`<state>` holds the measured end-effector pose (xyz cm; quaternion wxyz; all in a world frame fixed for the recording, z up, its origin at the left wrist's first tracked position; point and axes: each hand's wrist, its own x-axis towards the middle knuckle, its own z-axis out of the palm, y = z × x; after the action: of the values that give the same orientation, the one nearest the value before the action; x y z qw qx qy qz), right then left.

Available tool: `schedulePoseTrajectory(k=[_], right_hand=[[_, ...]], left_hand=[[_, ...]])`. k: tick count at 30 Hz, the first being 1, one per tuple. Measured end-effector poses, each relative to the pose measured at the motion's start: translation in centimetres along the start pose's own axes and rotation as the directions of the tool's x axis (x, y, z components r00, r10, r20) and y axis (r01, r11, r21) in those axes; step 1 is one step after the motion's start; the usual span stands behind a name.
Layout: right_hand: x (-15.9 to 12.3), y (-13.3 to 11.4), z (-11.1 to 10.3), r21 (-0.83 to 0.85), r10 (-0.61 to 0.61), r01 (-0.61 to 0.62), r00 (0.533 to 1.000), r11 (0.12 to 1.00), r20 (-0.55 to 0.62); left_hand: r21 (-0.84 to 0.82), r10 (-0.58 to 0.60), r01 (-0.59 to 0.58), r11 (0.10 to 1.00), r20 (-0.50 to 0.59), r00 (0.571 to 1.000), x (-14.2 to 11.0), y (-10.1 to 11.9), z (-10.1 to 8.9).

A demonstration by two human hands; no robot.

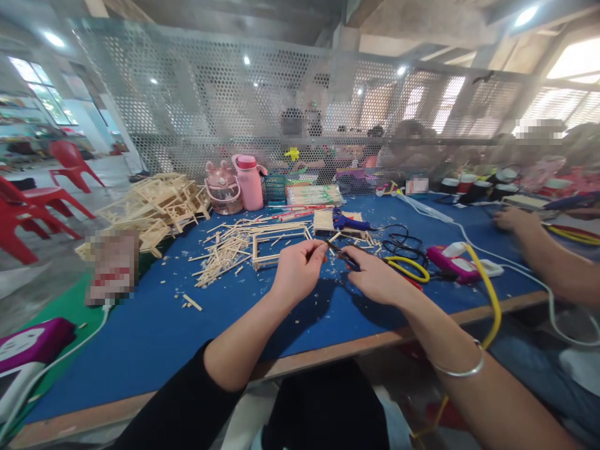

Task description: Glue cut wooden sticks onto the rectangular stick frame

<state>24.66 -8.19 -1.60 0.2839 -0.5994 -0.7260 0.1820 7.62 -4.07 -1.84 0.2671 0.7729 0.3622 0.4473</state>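
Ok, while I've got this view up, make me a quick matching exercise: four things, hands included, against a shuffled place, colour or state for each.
Things:
1. Right hand
2. Glue gun
3. Wooden stick frame
4. Tall flask

Descriptions:
A. Partly hidden behind the left hand
B. Pink, upright beside the round jug
C. Gripping a dark tool
D. Dark blue

Pairs: 1-C; 2-D; 3-A; 4-B

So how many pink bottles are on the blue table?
2. The eared bottle stands beside the pile of wooden frames; the taller bottle is just right of it. The pink clutter at far right is blurry, so more may hide there.
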Motion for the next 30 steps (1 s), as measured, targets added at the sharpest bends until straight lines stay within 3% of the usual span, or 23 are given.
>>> schedulePoseTrajectory(k=[7,14,17,24,30], right_hand=[[0.0,0.0,0.4,-0.106,0.016,-0.023,0.998,0.994,-0.067],[0.3,0.5,0.8,-0.228,-0.095,0.068,0.989,0.971,-0.113],[0.6,0.9,0.9,-0.277,-0.119,0.091,0.989,0.957,-0.084],[0.8,1.0,1.7,-0.423,-0.059,-0.007,0.988,0.906,-0.142],[1.6,0.7,2.3,-0.509,-0.110,-0.044,0.957,0.860,-0.268]], left_hand=[[0.030,0.034,-0.034,0.999,-0.002,0.999,-0.1,0.3,-0.1],[0.013,0.058,-0.058,0.998,0.046,0.997,-0.3,0.2,0.2],[0.096,0.055,-0.061,0.994,0.059,0.997,-0.3,0.2,0.2],[0.200,0.041,-0.044,0.979,0.021,0.999,-0.1,-0.2,0.5],[0.239,-0.024,0.031,0.971,-0.032,0.999,0.3,0.0,0.2]])
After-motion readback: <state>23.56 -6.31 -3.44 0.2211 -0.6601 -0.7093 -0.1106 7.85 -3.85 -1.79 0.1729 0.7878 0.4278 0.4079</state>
